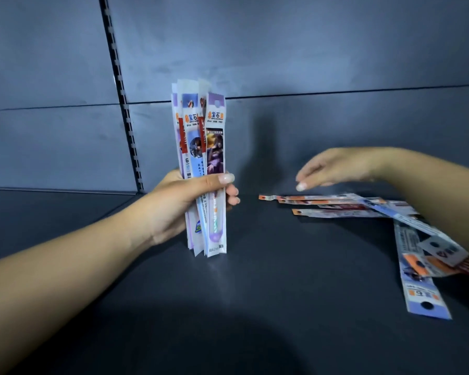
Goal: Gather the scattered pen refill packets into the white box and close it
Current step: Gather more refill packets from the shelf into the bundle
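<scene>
My left hand grips a bundle of several pen refill packets, held upright with its lower end resting on the dark shelf surface. The packets are long, narrow and white with purple, blue and orange printing. My right hand hovers palm down with fingers spread, just above the far end of several loose packets that lie fanned out flat on the shelf to the right. One purple-ended packet points toward me. My right forearm covers part of that pile. No white box is in view.
The dark grey shelf surface stretches between the two hands and toward me. A grey back panel rises behind, with a slotted black upright strip at the left.
</scene>
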